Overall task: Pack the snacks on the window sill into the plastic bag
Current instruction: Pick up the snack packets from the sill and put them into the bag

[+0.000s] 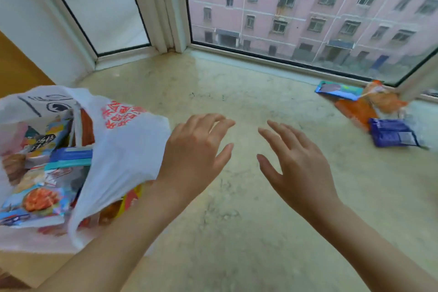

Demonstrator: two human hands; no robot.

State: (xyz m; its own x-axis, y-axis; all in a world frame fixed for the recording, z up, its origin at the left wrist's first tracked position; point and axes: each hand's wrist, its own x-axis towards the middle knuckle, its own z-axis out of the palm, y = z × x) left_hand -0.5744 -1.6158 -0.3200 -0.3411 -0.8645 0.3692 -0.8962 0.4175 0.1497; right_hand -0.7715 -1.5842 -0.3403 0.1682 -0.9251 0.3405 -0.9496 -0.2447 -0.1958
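Both forearms reach in over the window sill. Leftmost, the plastic bag sags open, already stuffed. Left hand and right hand hover empty, fingers spread. Far right lie the remaining snacks — light, crinkly, probably slippery packets, best pinched by their sealed edges.

One head-worn view, forward and downward

The single wide-angle camera sat on the person's head and looked down over the window sill toward the corner windows. It was close: both forearms entered from the bottom edge. The plastic bag lay at the left edge, some snacks far right. There was no second view to share anything.
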